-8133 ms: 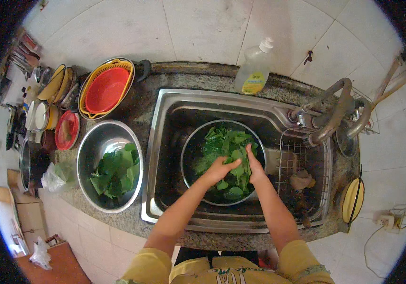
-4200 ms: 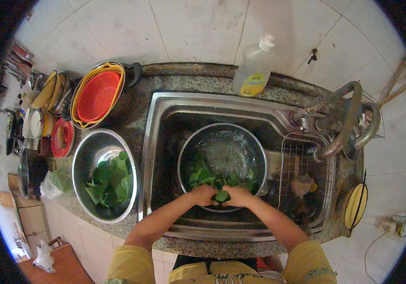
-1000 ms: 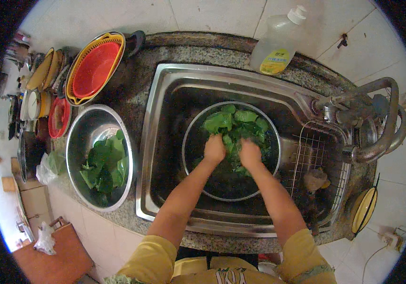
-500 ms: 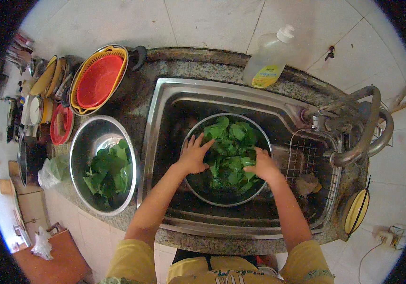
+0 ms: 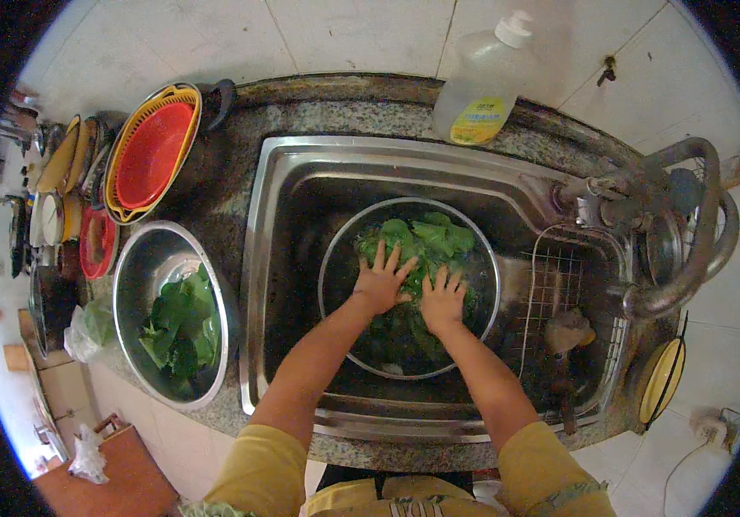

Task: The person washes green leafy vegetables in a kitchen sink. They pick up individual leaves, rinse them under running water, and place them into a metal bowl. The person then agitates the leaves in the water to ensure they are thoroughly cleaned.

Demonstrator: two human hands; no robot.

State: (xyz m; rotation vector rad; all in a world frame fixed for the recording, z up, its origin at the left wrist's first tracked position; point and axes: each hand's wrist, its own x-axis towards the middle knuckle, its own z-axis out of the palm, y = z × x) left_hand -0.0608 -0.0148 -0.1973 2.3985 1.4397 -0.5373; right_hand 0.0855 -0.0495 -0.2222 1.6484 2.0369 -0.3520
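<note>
Inside the steel sink [image 5: 301,151], a round metal basin [image 5: 361,362] holds green leafy vegetables [image 5: 434,237] in what looks like water. My left hand [image 5: 382,280] lies on the leaves left of the basin's middle, its fingers spread and pointing away from me. Close beside it, my right hand [image 5: 444,300] rests on the leaves with its fingers apart. Both palms face down, and neither hand grips anything I can see. Some leaves lie hidden under my hands.
A steel bowl [image 5: 133,353] with more leaves [image 5: 182,323] stands left of the sink. Behind it are a red basket [image 5: 156,155] and a yellow one [image 5: 111,185]. A detergent bottle [image 5: 482,86] stands at the back. Right of the basin are a wire rack [image 5: 551,276] and a curved faucet [image 5: 704,233].
My hands have come closer together over the leaves and press lower, with my right hand moved left and my left hand slightly right. The whole view has shifted a little.
</note>
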